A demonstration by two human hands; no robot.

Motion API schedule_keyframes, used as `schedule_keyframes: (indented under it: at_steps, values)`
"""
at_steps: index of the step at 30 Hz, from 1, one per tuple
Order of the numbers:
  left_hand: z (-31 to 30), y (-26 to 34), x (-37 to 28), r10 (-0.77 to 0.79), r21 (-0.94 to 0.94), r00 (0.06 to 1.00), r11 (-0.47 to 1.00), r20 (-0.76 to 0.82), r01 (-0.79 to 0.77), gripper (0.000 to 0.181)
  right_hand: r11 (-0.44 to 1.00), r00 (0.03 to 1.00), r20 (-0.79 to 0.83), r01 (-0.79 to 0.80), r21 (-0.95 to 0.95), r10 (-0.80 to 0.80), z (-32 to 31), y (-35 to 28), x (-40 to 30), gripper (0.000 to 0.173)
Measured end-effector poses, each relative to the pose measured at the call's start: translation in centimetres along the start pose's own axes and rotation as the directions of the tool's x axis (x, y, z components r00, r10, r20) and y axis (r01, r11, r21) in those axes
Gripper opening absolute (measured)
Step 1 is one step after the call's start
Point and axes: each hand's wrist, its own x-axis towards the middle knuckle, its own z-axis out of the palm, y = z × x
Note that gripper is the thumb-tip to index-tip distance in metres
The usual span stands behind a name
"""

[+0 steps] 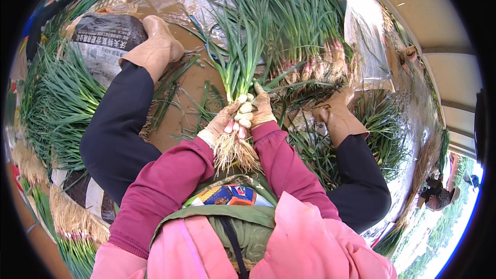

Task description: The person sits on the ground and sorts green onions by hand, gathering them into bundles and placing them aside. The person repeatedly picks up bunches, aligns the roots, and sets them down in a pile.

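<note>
A bunch of spring onions is held upright in front of my body, its green leaves pointing away from me. My left hand wraps the bulb end from the left side. From the right, my right hand closes around the same stems, its thumb raised along them. Both hands wear thin, muddy gloves with pale fingertips. Below the fingers show pinkish-red bulbs, and a tuft of pale roots hangs toward my lap.
Spring onions with roots toward me form a large pile ahead. Another leafy heap lies left, beside a printed sack. My muddy rubber boots flank wet brown ground with loose leaves. Another person is at far right.
</note>
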Motion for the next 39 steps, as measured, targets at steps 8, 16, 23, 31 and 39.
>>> schedule_keyframes:
  at_steps: [8, 16, 23, 31, 39]
  values:
    - [4.0, -1.0, -0.1, 0.004, -0.137, 0.998, 0.991, 0.065, 0.005, 0.012, 0.916, 0.900, 0.293, 0.221, 0.335, -0.324, -4.3, -4.8, 6.5, 0.020]
    - [10.2, 4.6, -0.4, 0.351, 0.484, 0.923, 0.787, 0.158, -0.383, 0.025, -0.876, 0.915, -0.090, 0.344, -0.339, 0.394, -15.7, -8.7, 2.0, 0.033]
    - [3.4, 7.4, 1.5, 0.346, 0.522, 0.918, 0.829, -0.196, -0.202, 0.041, -0.703, 0.625, 0.491, -0.132, -0.699, -0.607, -1.3, -11.8, 8.0, 0.044]
    - [1.8, 7.6, 1.1, 0.327, 0.256, 0.829, 0.939, -0.453, -0.230, 0.023, -0.315, 0.637, 0.632, 0.549, -0.774, -0.442, -3.6, -7.3, 11.1, 0.033]
    - [2.4, 7.7, 1.4, 0.464, 0.476, 0.839, 0.827, -0.283, -0.297, 0.023, 0.000, 0.634, 0.406, 0.538, -0.843, -0.658, -8.2, -12.3, 8.0, 0.023]
